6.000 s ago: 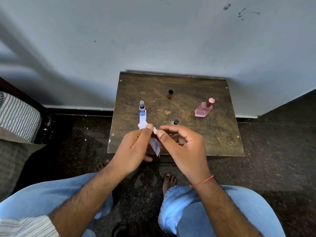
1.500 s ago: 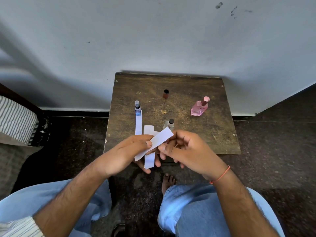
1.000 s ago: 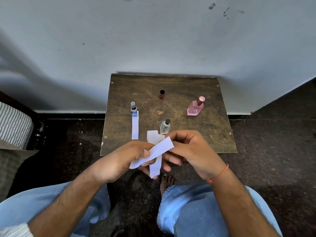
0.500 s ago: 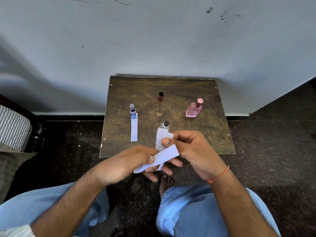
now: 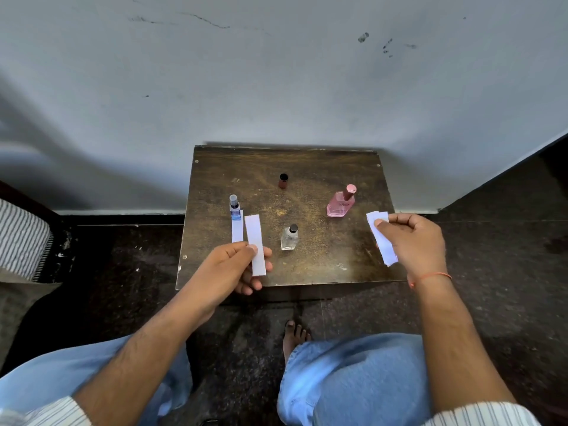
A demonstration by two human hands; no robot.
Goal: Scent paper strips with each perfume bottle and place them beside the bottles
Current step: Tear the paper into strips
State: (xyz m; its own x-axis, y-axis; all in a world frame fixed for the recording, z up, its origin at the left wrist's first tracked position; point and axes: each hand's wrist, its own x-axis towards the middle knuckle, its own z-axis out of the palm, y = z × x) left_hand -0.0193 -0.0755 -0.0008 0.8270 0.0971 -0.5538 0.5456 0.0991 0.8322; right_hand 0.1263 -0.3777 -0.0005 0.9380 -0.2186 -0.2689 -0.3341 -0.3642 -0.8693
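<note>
paper strips: three spots. going left to right. one strip (image 5: 237, 226) lay flat on the wooden table (image 5: 313, 265), right in front of the blue bottle (image 5: 234, 207), top end touching its base. just right of it, the left hand (image 5: 236, 269) pinched a single strip (image 5: 255, 244) between thumb and fingers, closed on its lower half; strip stood roughly upright, top end free over the table, nearly parallel to the laid strip and just beside it. clear bottle (image 5: 289, 237) with dark cap stood right of that hand, near but not touching. small dark red bottle (image 5: 283, 181) sat further back, mid table, well apart from both hands. pink bottle (image 5: 341, 202) with pink cap stood back right, upright. right hand (image 5: 412, 241) was over the table's right edge, just right of the pink bottle, thumb clamped on a small stack of strips (image 5: 381, 236); at least two edges showed at the top, exact count can't tell. stack ran down past the palm, lower end sticking out below the fingers. orange thread (image 5: 430, 276) on the right wrist. hands were well apart, clear bottle between them.
</note>
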